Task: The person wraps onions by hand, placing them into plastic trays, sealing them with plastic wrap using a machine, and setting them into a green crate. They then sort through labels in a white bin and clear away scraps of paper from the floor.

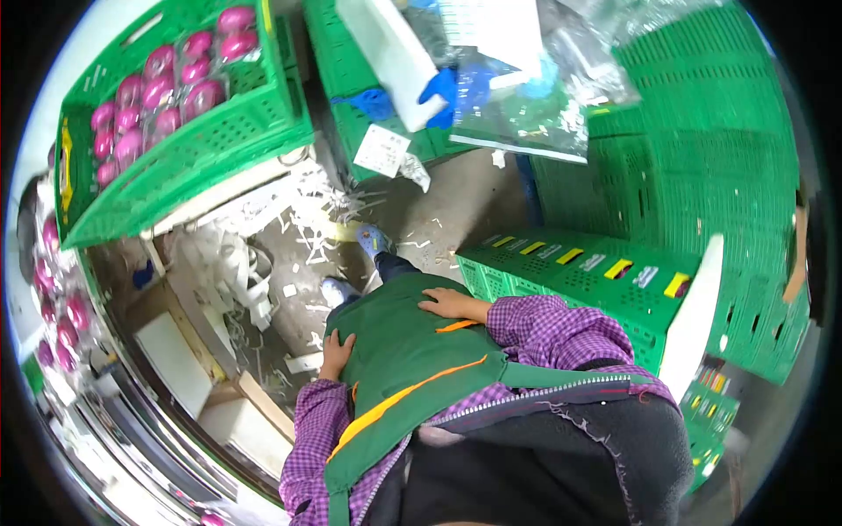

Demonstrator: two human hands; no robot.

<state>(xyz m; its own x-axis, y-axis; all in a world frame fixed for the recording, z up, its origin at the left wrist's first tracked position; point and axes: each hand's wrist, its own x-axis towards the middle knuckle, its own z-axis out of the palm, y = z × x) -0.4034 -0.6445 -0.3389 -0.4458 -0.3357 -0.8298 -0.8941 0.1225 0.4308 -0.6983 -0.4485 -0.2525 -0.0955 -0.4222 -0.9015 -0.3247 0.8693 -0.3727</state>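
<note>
My left hand [336, 355] lies on the front of the green apron [412, 337], fingers spread and holding nothing. Further over, my right hand [454, 304] rests on the same apron near its orange-trimmed edge, fingers stretched out with nothing in them. Purple checked sleeves cover both arms. Beyond the apron, two shoes [374, 238] stand on the floor. To the upper left, a green crate [219, 145] holds several shiny purple round vegetables [158, 90] in clear wrap.
Paper strips [307, 215] litter the floor. Stacked green crates [693, 167] rise on the right, beside a row of crates with yellow labels [570, 257]. Plastic bags [526, 114] and papers lie on a green crate ahead. A conveyor-like machine [132, 438] runs along the left.
</note>
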